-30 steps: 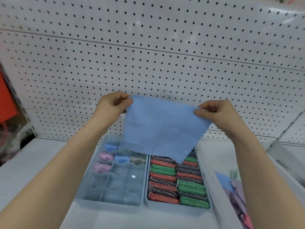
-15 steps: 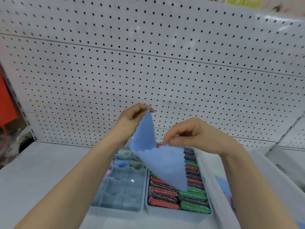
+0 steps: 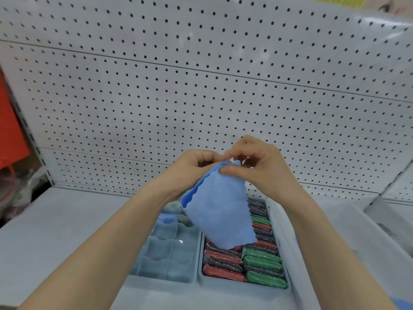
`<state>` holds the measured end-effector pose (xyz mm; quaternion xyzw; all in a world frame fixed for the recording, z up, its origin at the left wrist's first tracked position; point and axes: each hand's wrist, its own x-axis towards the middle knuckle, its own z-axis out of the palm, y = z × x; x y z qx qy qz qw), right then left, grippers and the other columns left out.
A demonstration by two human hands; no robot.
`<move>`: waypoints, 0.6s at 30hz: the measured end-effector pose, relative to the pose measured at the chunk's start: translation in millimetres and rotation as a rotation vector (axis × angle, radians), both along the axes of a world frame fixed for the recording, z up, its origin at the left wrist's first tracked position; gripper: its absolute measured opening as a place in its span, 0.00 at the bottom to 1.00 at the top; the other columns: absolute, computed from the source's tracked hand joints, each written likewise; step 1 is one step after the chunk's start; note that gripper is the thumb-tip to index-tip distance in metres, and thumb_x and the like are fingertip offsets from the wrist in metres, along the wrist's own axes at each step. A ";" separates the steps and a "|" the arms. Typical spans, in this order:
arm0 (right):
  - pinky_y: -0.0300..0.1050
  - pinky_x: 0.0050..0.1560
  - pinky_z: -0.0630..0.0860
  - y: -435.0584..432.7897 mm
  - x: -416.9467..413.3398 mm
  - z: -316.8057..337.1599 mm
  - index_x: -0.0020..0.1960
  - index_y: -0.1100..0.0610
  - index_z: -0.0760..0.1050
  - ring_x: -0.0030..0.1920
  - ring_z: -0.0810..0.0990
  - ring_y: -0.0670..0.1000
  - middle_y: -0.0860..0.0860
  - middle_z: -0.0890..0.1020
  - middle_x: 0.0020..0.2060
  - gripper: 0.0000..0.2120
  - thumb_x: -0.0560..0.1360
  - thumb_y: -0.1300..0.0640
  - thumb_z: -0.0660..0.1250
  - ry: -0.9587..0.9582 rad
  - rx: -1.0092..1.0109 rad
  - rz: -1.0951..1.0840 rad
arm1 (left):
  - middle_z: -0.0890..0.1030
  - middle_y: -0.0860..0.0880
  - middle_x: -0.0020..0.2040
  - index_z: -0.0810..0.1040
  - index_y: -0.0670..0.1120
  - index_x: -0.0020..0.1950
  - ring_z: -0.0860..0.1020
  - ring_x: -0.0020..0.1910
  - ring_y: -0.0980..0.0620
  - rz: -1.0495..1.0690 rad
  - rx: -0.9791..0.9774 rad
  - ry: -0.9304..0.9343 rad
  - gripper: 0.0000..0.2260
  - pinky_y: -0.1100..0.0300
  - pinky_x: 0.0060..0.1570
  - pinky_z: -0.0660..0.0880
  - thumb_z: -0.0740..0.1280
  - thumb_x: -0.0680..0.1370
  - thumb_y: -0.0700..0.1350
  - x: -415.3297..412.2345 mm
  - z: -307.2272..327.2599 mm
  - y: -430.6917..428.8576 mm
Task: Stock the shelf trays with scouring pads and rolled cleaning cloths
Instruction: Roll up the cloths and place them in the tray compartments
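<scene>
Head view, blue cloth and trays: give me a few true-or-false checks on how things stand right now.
1. The left hand and right hand both hold the blue cloth at its top. True.
2. The blue cloth lies in the divided tray. False: it hangs from the hands, in the air.
3. The scouring pads are red, green and dark grey. True.
4. Every cell of the divided tray is filled. False: the near cells look empty.

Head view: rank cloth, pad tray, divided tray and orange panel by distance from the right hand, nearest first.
1. cloth: pinched in the right hand itself.
2. pad tray: directly below the hand.
3. divided tray: lower left, beside the pad tray.
4. orange panel: far left edge.
</scene>
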<state>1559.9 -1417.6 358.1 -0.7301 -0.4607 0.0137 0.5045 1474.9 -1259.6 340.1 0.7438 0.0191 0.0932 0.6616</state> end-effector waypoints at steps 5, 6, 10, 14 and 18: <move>0.39 0.36 0.70 -1.9 3.8 -4.1 0.38 0.53 0.81 0.33 0.73 0.47 0.50 0.80 0.38 0.07 0.67 0.61 0.78 0.027 -0.001 -0.051 | 0.86 0.53 0.47 0.82 0.49 0.55 0.83 0.44 0.55 0.026 0.002 0.069 0.10 0.65 0.39 0.78 0.64 0.80 0.51 3.5 -5.9 0.0; 0.39 0.35 0.71 -2.4 5.9 -4.3 0.38 0.53 0.81 0.33 0.73 0.46 0.49 0.80 0.37 0.07 0.68 0.60 0.78 0.042 0.002 -0.088 | 0.85 0.52 0.50 0.81 0.51 0.58 0.84 0.48 0.53 0.044 -0.050 0.059 0.12 0.63 0.43 0.79 0.61 0.82 0.53 4.0 -7.6 2.3; 0.42 0.35 0.73 -5.3 13.2 -3.6 0.38 0.54 0.82 0.32 0.74 0.48 0.46 0.81 0.35 0.05 0.68 0.59 0.78 0.073 -0.016 -0.185 | 0.84 0.55 0.52 0.81 0.56 0.57 0.81 0.51 0.58 0.079 0.131 0.022 0.20 0.62 0.54 0.77 0.64 0.74 0.66 -0.9 -7.4 8.9; 0.47 0.37 0.76 -1.3 10.2 -5.6 0.44 0.53 0.82 0.33 0.76 0.51 0.46 0.81 0.37 0.07 0.69 0.60 0.77 0.094 -0.001 -0.153 | 0.83 0.54 0.37 0.84 0.52 0.48 0.75 0.35 0.61 0.213 0.418 -0.082 0.04 0.65 0.39 0.71 0.69 0.77 0.47 5.0 -15.2 3.5; 0.41 0.39 0.79 -5.2 10.6 -12.1 0.52 0.52 0.78 0.35 0.81 0.49 0.53 0.82 0.43 0.15 0.68 0.61 0.77 0.192 0.019 -0.188 | 0.84 0.58 0.43 0.83 0.56 0.49 0.78 0.40 0.66 0.247 0.296 -0.098 0.09 0.74 0.41 0.70 0.67 0.79 0.43 6.7 -15.6 8.9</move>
